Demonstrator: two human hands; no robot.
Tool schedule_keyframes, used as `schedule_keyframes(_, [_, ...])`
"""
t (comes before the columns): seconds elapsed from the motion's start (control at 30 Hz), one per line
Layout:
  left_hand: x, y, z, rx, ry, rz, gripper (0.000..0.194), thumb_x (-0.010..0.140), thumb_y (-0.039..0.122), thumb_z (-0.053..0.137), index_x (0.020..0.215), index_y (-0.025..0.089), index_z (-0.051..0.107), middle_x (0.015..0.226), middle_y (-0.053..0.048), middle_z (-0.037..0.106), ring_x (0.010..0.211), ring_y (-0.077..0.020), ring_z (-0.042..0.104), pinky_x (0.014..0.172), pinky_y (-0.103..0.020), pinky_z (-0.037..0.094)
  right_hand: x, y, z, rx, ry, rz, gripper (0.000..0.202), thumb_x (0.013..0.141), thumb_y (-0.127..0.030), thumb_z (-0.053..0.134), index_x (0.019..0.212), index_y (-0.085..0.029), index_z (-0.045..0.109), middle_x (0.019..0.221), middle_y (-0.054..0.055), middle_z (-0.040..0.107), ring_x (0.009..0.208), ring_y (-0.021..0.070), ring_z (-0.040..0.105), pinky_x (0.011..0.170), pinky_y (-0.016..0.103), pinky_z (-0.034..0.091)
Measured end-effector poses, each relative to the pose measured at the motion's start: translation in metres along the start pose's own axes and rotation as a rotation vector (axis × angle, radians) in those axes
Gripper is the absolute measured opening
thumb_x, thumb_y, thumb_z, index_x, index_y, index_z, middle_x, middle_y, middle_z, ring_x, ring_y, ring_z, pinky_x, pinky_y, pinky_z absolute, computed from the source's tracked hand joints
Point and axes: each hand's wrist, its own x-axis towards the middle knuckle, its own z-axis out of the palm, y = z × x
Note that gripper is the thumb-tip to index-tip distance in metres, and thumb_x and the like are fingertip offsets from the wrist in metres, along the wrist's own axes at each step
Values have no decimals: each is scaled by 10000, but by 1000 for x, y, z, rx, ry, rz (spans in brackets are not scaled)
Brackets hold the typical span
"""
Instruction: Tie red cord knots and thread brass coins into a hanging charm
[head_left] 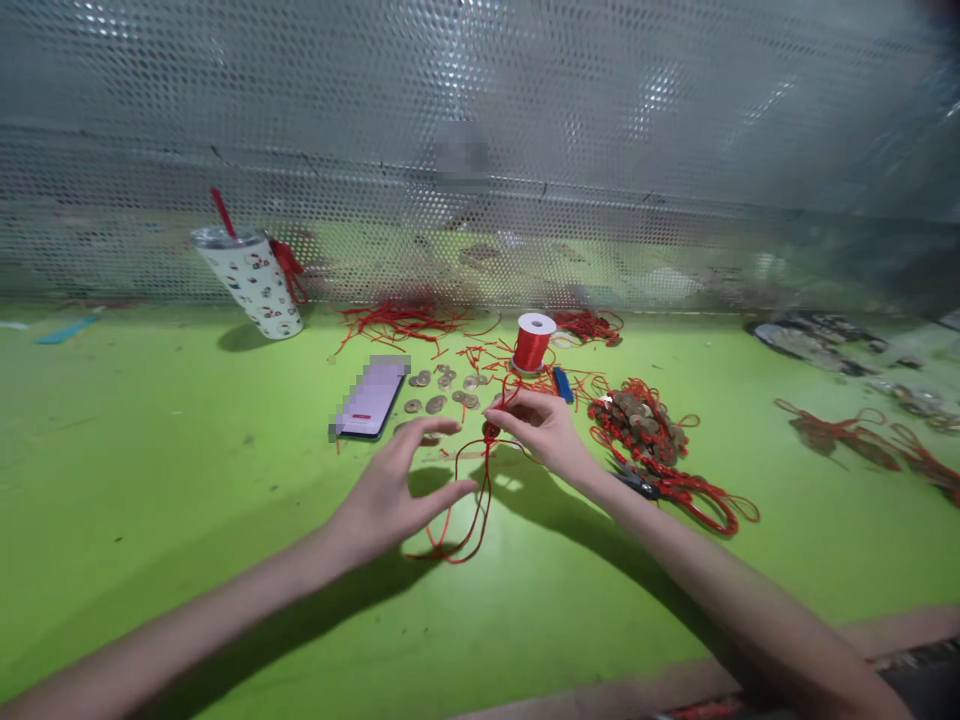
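My right hand (546, 428) pinches a knotted red cord (486, 490) at its knot, and the cord's loops hang below toward the green table. A small dark round piece, perhaps a coin, shows at the knot beside my fingertips. To the left, my left hand (397, 485) is open, thumb and fingers apart, close to the hanging strands without visibly gripping them. Beyond my hands several loose brass-coloured coins (436, 404) lie on the table. Scissors with red handles (701, 500) rest by my right forearm, against a pile of coins tied with red cord (641, 425).
A phone (375, 398) lies left of the coins. Behind them stand a spool of red cord (532, 345) and a blue piece (562, 385), among red scraps (405, 320). A patterned tumbler (251, 285) with a straw stands back left, before a perforated translucent sheet (360, 200).
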Motion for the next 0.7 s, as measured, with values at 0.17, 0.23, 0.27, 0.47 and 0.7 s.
schedule_keyframes(0.17, [40,2,31,-565,-141,-159,410,774,336,794,1128,218,623,1195,-93,681,1117,-235,650,1001,-419,501,-5,-4,6,-32,52,-113,222,831,-444,753,768,-232,738,817,37,683,798,189,616,770,365,517])
schedule_keyframes(0.23, [49,0,43,-781,-150,-225,392,706,314,829,1031,182,654,1046,-80,707,1007,-217,671,928,-376,521,-4,-3,6,-49,98,-126,238,814,-456,768,745,-230,738,811,37,664,810,192,600,791,365,507])
schedule_keyframes(0.27, [52,-1,47,-870,-161,-260,382,683,315,838,991,168,665,979,-72,703,936,-203,673,880,-357,529,-4,-2,6,-38,104,-101,250,802,-466,776,746,-225,738,795,36,660,788,188,595,770,357,505])
schedule_keyframes(0.47, [46,0,50,-1017,-185,-404,321,767,416,780,737,153,599,585,72,384,495,-61,320,486,-206,295,2,11,0,170,123,142,321,758,-512,797,770,-198,729,664,-2,616,610,132,524,557,265,429])
schedule_keyframes(0.7, [21,-3,38,-750,6,-406,483,888,628,571,840,158,674,553,82,325,467,-81,270,465,-222,217,2,19,9,453,75,275,375,658,-538,859,738,-195,731,625,-5,585,578,122,504,547,257,446])
